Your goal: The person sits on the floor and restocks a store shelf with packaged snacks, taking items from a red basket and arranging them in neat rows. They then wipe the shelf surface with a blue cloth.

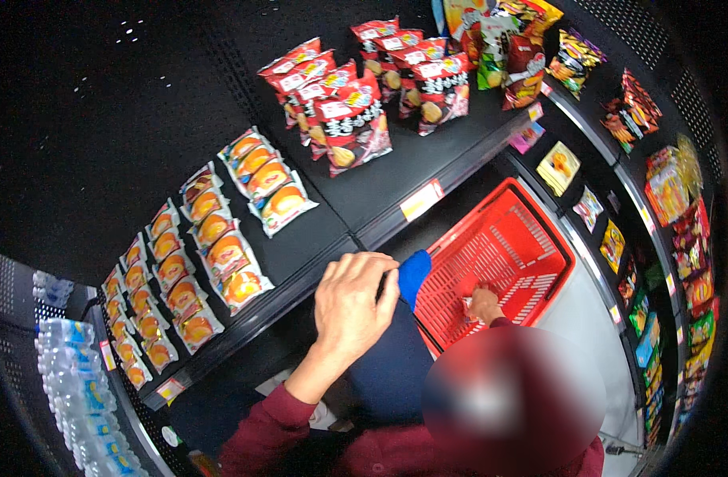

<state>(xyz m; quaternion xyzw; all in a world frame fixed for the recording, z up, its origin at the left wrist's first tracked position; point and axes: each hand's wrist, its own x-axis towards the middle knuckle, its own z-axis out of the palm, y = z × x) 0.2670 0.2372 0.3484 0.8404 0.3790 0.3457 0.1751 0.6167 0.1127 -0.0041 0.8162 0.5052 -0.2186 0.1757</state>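
Observation:
My left hand hovers by the front edge of a black store shelf, its fingers bent and nothing seen in it. Down inside a red plastic shopping basket, my right hand has its fingers on a small red and white packet; the hand is small in view and its grip is partly hidden. A blue cloth item shows between my left hand and the basket. Rows of wrapped buns lie on the shelf, and red snack bags stand behind them to the right.
A price tag sits on the shelf edge. Bottled water is stacked at the far left. Shelves at right hold more snack bags and a pale yellow pack. The basket is beside the light floor. A blurred patch covers part of the lower view.

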